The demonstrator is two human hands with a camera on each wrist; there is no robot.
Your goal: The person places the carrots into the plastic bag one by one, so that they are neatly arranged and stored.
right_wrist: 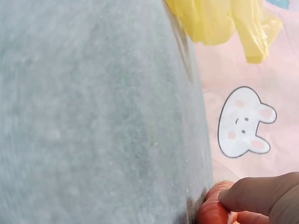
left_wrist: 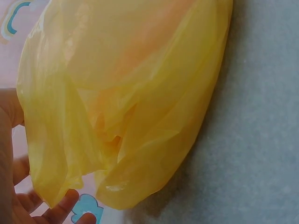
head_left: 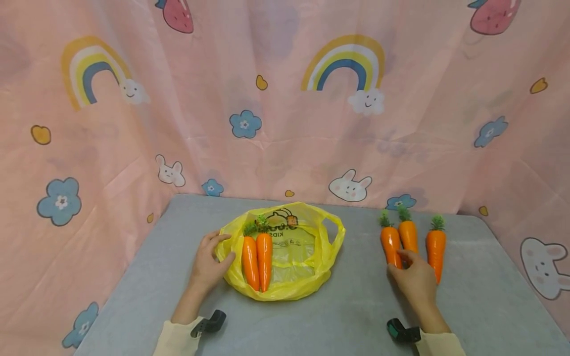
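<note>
Yellow plastic bag [head_left: 307, 289] lying open at left on a grey table [head_left: 360, 316], two orange carrots [head_left: 264, 262] inside, left hand [head_left: 208, 259] touching its left rim, fingers relaxed, while the right hand [head_left: 415, 278] pinches the leftmost carrot [head_left: 390, 241] of three farther right.

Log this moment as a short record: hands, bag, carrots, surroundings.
Left-hand grip: touches the left side of the yellow plastic bag
Right-hand grip: pinches the leftmost carrot of the right-hand three; whether it is lifted, cannot tell
Bag state: on the grey table, mouth open
In bag: two carrots, side by side, green tops toward the back
Outside bag: also a middle carrot and a rightmost carrot
Backdrop: pink cloth with rainbows, rabbits, flowers
</note>
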